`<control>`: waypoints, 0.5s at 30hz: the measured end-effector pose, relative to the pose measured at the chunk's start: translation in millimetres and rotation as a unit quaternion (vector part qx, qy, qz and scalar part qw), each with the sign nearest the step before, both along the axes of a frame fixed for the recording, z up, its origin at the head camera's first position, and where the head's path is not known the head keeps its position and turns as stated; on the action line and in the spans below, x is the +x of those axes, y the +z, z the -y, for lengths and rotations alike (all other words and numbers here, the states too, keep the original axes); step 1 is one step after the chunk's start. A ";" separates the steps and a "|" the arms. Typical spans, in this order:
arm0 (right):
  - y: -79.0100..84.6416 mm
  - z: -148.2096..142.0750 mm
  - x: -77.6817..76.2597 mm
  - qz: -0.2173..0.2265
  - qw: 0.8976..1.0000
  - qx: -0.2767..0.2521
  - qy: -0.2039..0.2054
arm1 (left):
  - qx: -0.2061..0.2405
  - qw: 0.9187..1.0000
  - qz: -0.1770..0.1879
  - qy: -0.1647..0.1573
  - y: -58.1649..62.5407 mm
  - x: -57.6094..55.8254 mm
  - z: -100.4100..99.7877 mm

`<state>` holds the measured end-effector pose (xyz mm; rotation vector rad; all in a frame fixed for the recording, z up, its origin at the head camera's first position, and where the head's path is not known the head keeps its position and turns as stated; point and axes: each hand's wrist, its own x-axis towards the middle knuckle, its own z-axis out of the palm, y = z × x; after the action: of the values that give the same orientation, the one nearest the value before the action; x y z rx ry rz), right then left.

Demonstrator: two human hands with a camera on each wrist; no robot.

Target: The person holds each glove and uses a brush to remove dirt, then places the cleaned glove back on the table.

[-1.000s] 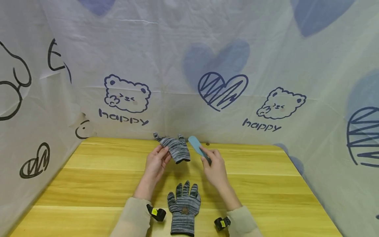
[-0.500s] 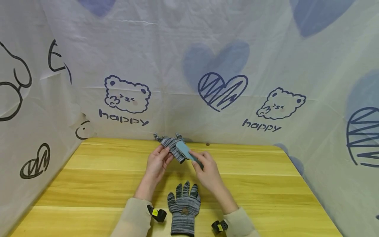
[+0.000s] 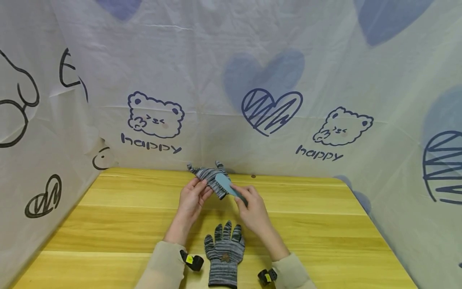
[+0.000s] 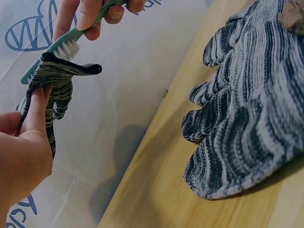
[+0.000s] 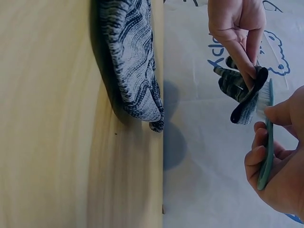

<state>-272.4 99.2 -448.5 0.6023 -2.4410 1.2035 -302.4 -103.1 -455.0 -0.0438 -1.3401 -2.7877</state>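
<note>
My left hand [image 3: 192,199] holds up a grey and black striped knit glove [image 3: 207,175], pinched between thumb and fingers above the far part of the table. In the left wrist view some fingers [image 4: 38,111] lie behind the cuff. My right hand [image 3: 254,208] grips the handle of a blue-green brush [image 3: 224,181]. Its white bristles [image 5: 263,100] lie against the glove near the cuff. A second matching glove [image 3: 223,269] lies flat on the table between my forearms, fingers pointing away from me, with a brown patch [image 3: 225,257] on it.
The yellow wood-grain table [image 3: 317,233] reaches back to a white cloth [image 3: 216,132] printed with bears and hearts. More of this cloth hangs at both sides. A small dark spot [image 3: 253,176] sits at the table's back edge.
The brush has moved left from beside the raised glove onto it, near the cuff, with my right hand. My left hand has barely shifted; the glove on the table has stayed still.
</note>
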 end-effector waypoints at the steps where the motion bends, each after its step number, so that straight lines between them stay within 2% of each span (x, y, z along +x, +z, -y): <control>1: 0.0 0.0 0.0 0.001 1.000 -0.001 -0.002 | 0.001 1.000 -0.002 0.000 -0.1 0.1 0.0; 11: -2.1 -0.3 -1.6 0.004 1.000 -0.018 -0.018 | 0.013 1.000 0.006 0.005 2.1 1.0 -0.2; 15: -3.5 -4.3 -4.3 0.004 0.999 -0.022 -0.038 | 0.027 1.000 0.004 0.009 3.0 0.7 1.5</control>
<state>-276.7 103.6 -452.0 0.4886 -2.4147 1.2270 -301.7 -104.5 -452.0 -0.0180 -1.2592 -2.8105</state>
